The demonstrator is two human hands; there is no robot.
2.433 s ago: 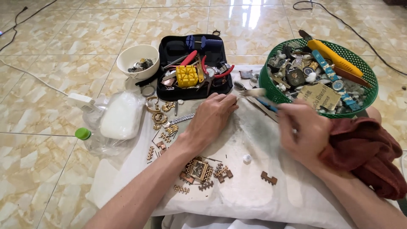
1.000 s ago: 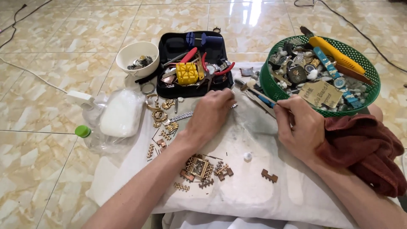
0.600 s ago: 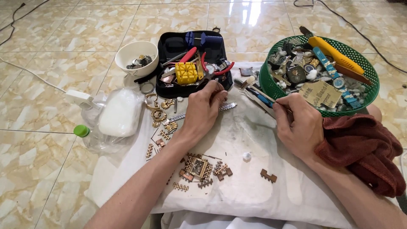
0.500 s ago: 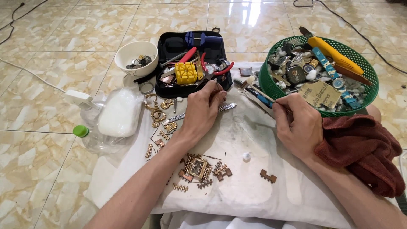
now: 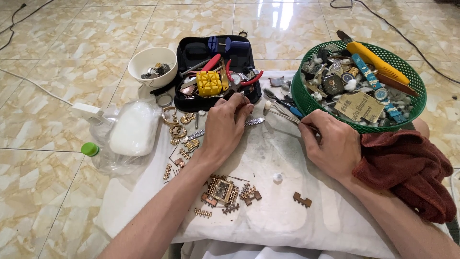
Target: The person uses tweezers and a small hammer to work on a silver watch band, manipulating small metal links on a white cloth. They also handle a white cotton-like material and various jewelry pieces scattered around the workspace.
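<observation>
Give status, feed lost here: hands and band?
Left hand pressing silver watch band on white cloth. Right hand pinching tweezers. Green basket close beside.

Bright daylight, floor (image 5: pixel 287 19) glare, sharp, soft shadows

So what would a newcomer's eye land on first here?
Probably the green basket at upper right, heaped with watches and a yellow knife. Next, the left hand at centre over a metal watch band, beside the open black tool case. The right hand holds thin tweezers.
</observation>
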